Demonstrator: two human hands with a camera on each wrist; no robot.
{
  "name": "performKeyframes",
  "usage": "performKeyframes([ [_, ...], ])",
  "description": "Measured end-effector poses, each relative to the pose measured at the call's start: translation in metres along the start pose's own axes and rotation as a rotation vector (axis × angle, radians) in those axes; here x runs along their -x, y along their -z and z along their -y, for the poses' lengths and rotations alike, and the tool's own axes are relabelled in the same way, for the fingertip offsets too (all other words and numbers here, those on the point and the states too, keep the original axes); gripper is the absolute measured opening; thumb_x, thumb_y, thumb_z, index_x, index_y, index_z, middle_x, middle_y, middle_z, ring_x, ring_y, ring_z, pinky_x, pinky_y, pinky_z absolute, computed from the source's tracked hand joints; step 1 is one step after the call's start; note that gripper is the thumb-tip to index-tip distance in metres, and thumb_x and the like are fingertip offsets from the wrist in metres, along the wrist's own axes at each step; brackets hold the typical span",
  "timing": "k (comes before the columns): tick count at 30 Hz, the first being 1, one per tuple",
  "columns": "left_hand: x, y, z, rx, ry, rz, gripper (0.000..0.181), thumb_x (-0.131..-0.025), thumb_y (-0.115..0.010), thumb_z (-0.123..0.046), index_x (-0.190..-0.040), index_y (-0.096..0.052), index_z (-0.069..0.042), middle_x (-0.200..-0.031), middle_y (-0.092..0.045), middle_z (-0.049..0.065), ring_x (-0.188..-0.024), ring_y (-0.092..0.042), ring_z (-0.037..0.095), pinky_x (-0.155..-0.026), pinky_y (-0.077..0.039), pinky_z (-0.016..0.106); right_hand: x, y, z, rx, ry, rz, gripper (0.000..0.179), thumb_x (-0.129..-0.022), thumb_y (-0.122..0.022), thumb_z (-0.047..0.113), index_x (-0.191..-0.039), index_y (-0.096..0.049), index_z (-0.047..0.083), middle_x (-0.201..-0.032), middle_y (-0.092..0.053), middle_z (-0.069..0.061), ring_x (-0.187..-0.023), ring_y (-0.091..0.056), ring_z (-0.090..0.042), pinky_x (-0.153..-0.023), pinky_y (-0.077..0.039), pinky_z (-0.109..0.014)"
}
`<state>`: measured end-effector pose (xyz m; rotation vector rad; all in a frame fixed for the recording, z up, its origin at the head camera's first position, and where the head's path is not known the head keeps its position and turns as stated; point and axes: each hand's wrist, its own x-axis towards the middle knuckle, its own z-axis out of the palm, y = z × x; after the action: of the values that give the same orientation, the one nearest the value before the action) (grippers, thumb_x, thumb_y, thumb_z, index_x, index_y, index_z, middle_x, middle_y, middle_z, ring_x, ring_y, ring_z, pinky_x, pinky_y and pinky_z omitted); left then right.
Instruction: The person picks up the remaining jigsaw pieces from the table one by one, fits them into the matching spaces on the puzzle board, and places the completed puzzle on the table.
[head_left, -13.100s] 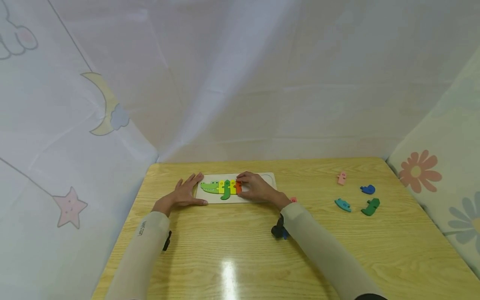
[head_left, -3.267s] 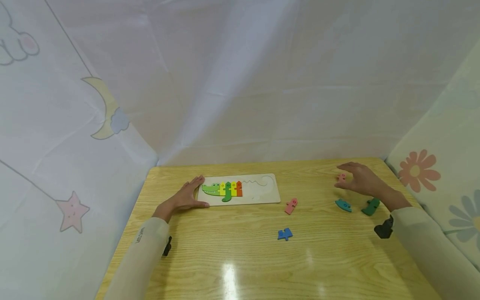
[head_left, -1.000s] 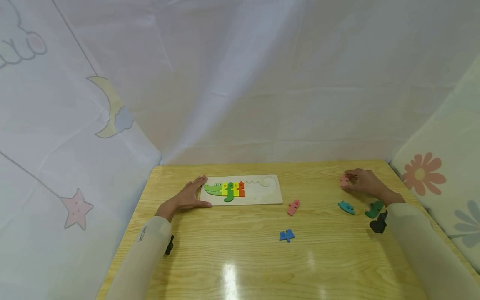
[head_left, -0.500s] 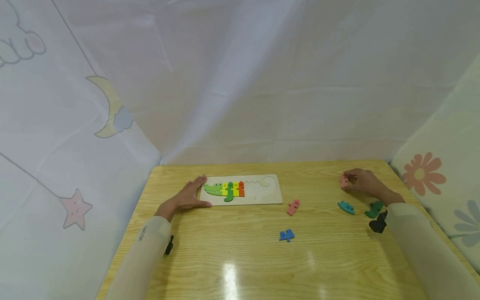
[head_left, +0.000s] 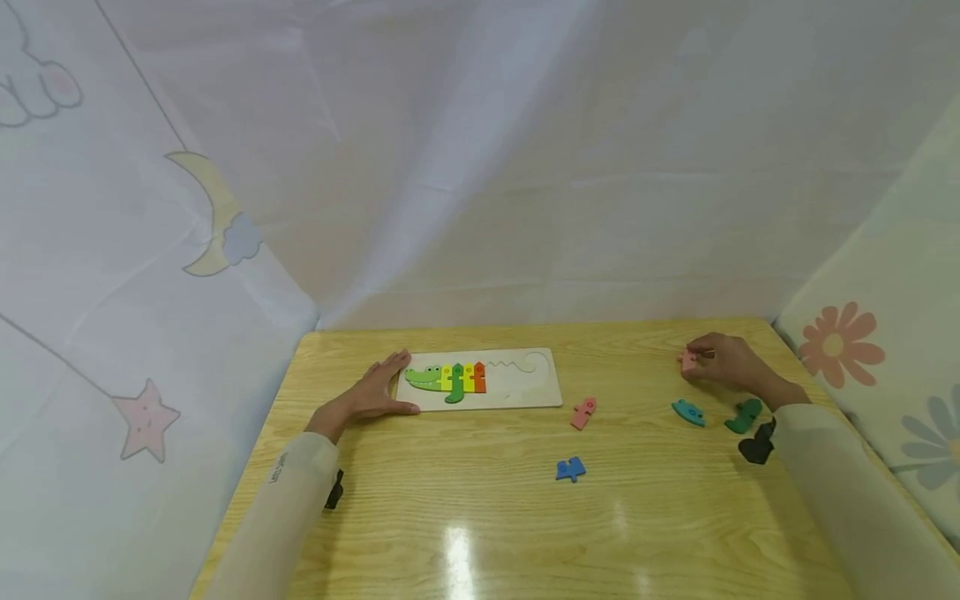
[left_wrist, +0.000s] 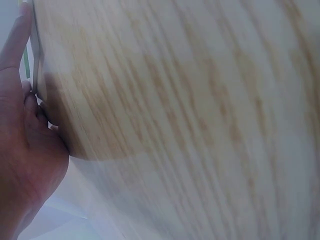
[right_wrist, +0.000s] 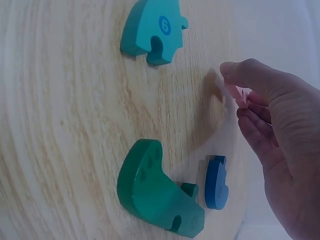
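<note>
Head view: soft, even light; a hard white glare streak on the table [head_left: 510, 500] near the lower edge, fainter spots to its right. Backdrop cloth [head_left: 600, 233] shows a pale diagonal sheen. Left wrist view: hazy, wood grain blurred, brown shadow beside the left hand [left_wrist: 27, 145]. Right wrist view: bluish haze, soft shadow near the right hand [right_wrist: 285, 125].

A glossy, wood-grained tabletop [head_left: 480, 517] is catching light.
Between the right fingers [right_wrist: 257, 132], a pink piece [head_left: 686, 362] is showing a matt face; near them, a green piece [right_wrist: 160, 192] is looking smooth and satiny. Against the left fingers [head_left: 388, 363], a board [head_left: 528, 385] is showing plain matt wood; beyond, creased cloth [head_left: 562, 208] is faintly shining.
</note>
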<state>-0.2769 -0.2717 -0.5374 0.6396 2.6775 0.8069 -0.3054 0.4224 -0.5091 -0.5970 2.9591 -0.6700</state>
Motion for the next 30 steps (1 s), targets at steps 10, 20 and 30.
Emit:
performKeyframes([
  [10,0.001,0.000,0.000,-0.009,0.000,0.007,0.120,-0.088,-0.083,-0.054,-0.168,-0.015,0.004,-0.176,-0.010,0.022,-0.163,-0.006,0.041,-0.130,-0.004,0.063,0.002,0.003,0.010,-0.009,-0.012,-0.002,0.065,-0.093,-0.085,0.027,-0.137,-0.061,-0.015,-0.132,-0.062,-0.038,-0.113,-0.065,-0.055,-0.092,-0.056,-0.067],
  [20,0.002,0.002,-0.005,-0.030,0.019,0.023,0.119,-0.089,-0.082,-0.053,-0.168,-0.013,0.004,-0.176,-0.008,0.022,-0.163,-0.005,0.040,-0.131,-0.004,0.062,-0.001,0.000,0.011,-0.017,0.001,-0.012,0.064,-0.093,-0.084,0.027,-0.137,-0.062,-0.013,-0.132,-0.063,-0.036,-0.115,-0.065,-0.054,-0.093,-0.057,-0.065],
  [30,0.003,0.003,-0.007,-0.051,0.014,0.003,0.118,-0.088,-0.084,-0.051,-0.167,-0.016,0.005,-0.176,-0.012,0.023,-0.163,-0.009,0.042,-0.131,-0.006,0.062,-0.002,0.001,0.014,0.020,0.018,0.005,0.061,-0.095,-0.083,0.026,-0.138,-0.063,-0.012,-0.135,-0.060,-0.036,-0.114,-0.065,-0.053,-0.090,-0.058,-0.064],
])
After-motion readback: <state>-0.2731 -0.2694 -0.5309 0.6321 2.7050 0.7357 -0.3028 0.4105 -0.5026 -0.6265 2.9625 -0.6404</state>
